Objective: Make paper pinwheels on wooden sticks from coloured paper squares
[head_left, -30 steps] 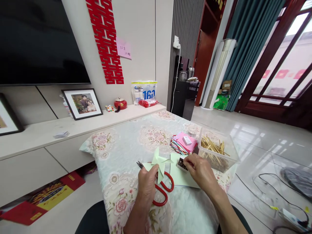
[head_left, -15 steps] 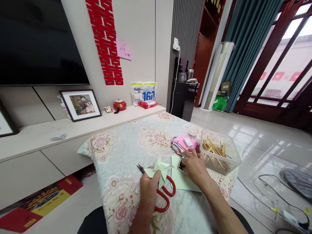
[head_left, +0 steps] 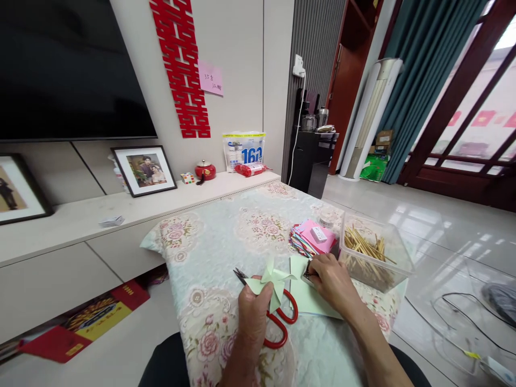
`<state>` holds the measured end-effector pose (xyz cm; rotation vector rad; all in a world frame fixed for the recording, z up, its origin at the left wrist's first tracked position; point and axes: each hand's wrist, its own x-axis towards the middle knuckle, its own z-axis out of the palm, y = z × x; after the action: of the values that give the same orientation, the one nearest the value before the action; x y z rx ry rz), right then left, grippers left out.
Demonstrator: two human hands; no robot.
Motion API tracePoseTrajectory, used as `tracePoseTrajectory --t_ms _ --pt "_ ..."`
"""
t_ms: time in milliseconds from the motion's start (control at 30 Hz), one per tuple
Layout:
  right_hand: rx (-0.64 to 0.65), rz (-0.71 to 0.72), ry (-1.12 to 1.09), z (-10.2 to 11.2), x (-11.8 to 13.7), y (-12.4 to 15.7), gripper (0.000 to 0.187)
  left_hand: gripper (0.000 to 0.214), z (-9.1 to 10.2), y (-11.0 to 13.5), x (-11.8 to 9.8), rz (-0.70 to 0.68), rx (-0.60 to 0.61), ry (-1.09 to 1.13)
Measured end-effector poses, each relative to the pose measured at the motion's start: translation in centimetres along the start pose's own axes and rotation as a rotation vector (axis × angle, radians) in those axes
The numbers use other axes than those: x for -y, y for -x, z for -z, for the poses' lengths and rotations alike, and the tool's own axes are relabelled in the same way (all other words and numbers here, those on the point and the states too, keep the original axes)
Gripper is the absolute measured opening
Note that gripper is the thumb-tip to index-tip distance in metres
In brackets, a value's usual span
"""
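Left hand [head_left: 256, 306] stays clamped on the pinwheel [head_left: 275, 279]. Right hand [head_left: 332, 282] remains at the small box [head_left: 308, 275]; its grip cannot be told.

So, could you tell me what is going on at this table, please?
A person is working with paper at a cloth-covered table. The left hand pinches a pale green pinwheel over red scissors that lie on the cloth. The right hand rests on a green sheet, fingertips at a small dark box; whether it grips the box is unclear. Beside it are a paper stack and a clear tub of wooden sticks.
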<state>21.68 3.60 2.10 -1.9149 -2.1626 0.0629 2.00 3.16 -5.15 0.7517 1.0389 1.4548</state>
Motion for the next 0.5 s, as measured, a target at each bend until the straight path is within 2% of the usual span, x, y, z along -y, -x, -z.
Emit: tracePoseTrajectory --t_ms 233,500 --pt "0.005 0.003 0.074 -0.6 -0.6 -0.1 0.014 0.023 -0.2 0.4 -0.5 0.013 0.042 -0.015" --pt "-0.009 0.012 0.106 -1.0 -0.6 -0.1 0.013 0.023 -0.3 0.3 -0.5 0.022 0.006 -0.034"
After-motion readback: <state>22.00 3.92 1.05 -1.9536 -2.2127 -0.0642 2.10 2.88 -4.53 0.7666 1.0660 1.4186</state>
